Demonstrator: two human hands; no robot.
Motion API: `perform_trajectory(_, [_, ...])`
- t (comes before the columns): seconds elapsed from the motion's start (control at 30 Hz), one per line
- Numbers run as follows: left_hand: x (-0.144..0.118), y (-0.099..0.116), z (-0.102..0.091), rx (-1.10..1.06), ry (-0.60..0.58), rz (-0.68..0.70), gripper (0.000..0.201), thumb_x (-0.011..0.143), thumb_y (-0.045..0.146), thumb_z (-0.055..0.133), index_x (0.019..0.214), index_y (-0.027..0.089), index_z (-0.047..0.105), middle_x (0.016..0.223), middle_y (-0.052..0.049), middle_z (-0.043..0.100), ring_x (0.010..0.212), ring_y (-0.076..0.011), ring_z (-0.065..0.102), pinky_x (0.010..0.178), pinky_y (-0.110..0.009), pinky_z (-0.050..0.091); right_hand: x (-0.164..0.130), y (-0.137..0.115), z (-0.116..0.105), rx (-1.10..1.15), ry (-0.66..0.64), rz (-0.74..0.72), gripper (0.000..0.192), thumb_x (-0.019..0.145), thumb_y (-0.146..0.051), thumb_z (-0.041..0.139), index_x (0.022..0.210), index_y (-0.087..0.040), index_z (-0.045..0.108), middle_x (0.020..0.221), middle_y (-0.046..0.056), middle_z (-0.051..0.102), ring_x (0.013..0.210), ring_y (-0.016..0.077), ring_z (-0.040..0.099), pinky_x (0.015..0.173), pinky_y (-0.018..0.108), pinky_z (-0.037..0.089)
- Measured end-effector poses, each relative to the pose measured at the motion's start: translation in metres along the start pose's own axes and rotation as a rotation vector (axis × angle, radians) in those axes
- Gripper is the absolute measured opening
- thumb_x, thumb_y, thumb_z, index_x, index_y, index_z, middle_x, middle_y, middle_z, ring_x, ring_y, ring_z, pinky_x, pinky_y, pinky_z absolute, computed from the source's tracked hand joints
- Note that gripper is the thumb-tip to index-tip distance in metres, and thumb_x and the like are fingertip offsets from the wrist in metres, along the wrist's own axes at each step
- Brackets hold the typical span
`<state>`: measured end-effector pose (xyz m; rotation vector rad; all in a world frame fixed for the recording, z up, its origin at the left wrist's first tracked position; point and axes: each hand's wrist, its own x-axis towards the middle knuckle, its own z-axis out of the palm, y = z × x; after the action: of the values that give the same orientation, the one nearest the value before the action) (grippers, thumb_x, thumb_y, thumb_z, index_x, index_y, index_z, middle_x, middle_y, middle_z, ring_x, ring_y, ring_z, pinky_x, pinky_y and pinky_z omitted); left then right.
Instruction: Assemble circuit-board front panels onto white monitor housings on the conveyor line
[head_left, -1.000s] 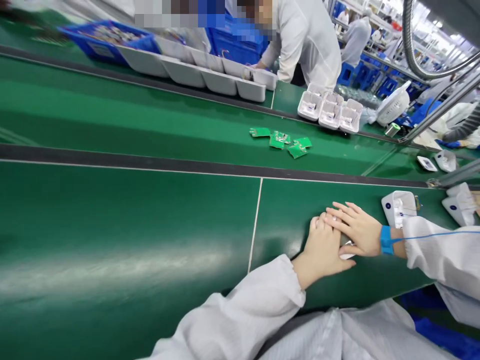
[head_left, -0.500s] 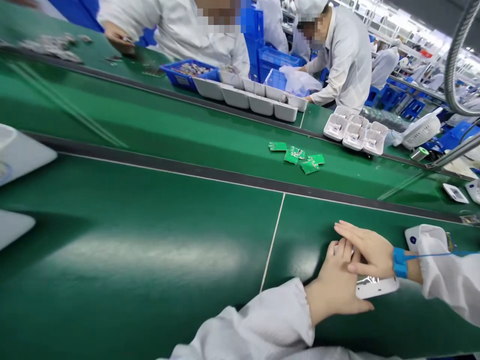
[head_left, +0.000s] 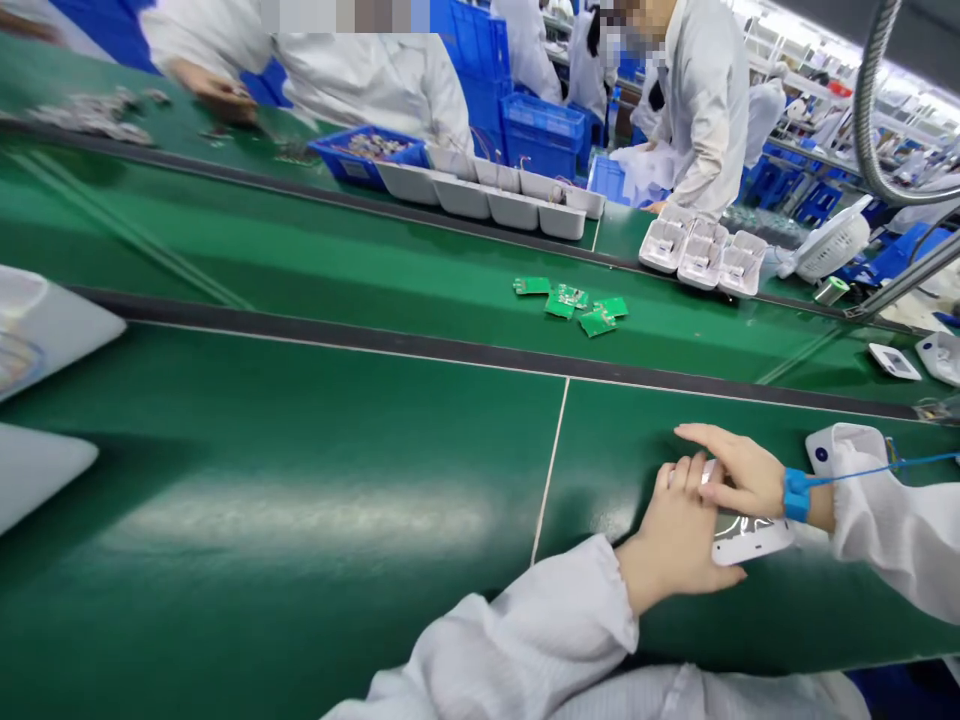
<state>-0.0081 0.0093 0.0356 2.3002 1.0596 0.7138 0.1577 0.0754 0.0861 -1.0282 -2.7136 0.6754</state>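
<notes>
Housing (head_left: 752, 541), white and flat, lies on the near green belt (head_left: 300, 470), partly covered by both hands. Left hand (head_left: 679, 535) rests flat on its left end, fingers extended and together, thumb along the near edge. Right hand (head_left: 739, 470) lies open across the far side, fingertips overlapping the left hand's fingers; a blue wrist strap (head_left: 795, 494) circles its wrist. Beyond, 5 green circuit boards (head_left: 574, 305) lie scattered on the far belt, near 3 white trays (head_left: 705, 262).
</notes>
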Motion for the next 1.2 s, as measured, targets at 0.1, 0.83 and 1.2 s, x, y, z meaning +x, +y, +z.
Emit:
perform_trajectory(0.1, [-0.001, 0.000, 0.003, 0.010, 0.030, -0.026, 0.100, 0.061, 0.053, 0.073, 0.144, 0.011, 0.038, 0.138, -0.022, 0.050, 0.125, -0.0417, 0.046, 0.106, -0.059, 0.033, -0.003, -0.002, 0.001, -0.012, 0.258, 0.032, 0.048, 0.096, -0.039, 0.051, 0.141, -0.023, 0.048, 0.138, 0.014, 0.058, 0.128, 0.0284, 0.055, 0.107, 0.050, 0.047])
perform_trajectory(0.83, [-0.010, -0.018, -0.069, -0.145, 0.112, 0.239, 0.062, 0.089, 0.064, 0.055, 0.131, 0.020, 0.060, 0.099, -0.010, 0.077, 0.082, -0.0224, 0.074, 0.074, -0.032, 0.059, -0.086, -0.050, 0.003, 0.313, 0.572, 0.188, 0.072, 0.078, -0.057, 0.075, 0.139, -0.028, 0.051, 0.128, 0.011, 0.066, 0.116, 0.0288, 0.065, 0.102, 0.042, 0.050])
perform_trajectory(1.2, [0.006, -0.031, -0.011, -1.285, 0.558, -0.591, 0.069, 0.071, 0.075, 0.066, 0.094, 0.011, 0.073, 0.088, -0.013, 0.078, 0.076, -0.0258, 0.073, 0.070, -0.037, 0.059, -0.064, -0.043, 0.033, 0.894, 0.404, 0.350, 0.080, 0.085, -0.051, 0.071, 0.152, -0.029, 0.034, 0.136, 0.009, 0.064, 0.122, 0.0289, 0.063, 0.106, 0.051, 0.050])
